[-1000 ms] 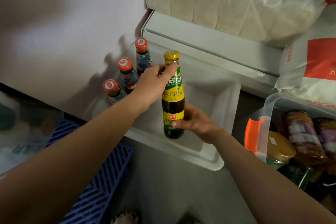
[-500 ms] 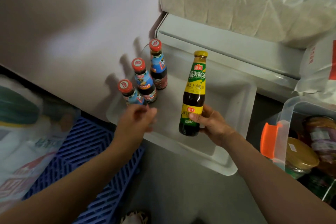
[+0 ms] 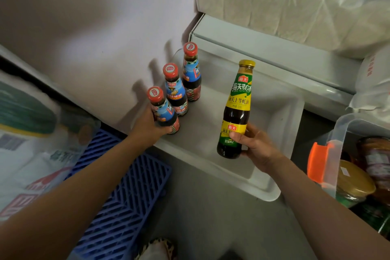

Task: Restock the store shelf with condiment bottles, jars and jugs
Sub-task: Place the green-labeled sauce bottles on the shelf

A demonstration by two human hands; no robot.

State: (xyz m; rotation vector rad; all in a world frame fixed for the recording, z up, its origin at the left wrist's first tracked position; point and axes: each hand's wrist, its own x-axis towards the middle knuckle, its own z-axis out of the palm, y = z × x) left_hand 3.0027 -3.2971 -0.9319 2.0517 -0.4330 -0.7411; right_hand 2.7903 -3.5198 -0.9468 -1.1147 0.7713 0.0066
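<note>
Since it's glass and full, the yellow-capped bottle (image 3: 235,110) probably feels heavy and slick, so the right hand (image 3: 254,146) wrapping its lower body makes sense. Left hand (image 3: 147,126) grips the nearest red-capped bottle (image 3: 163,111) on the shelf tray (image 3: 263,183).

The neck of the tall dark sauce bottle with the yellow cap and green-and-yellow label (image 3: 235,110) is no longer held by the left hand (image 3: 147,125); it is now gripped only low down by the right hand (image 3: 256,146). The nearest small red-capped, blue-labelled dark sauce bottle (image 3: 163,111) is now grasped around its base by the left hand.
</note>
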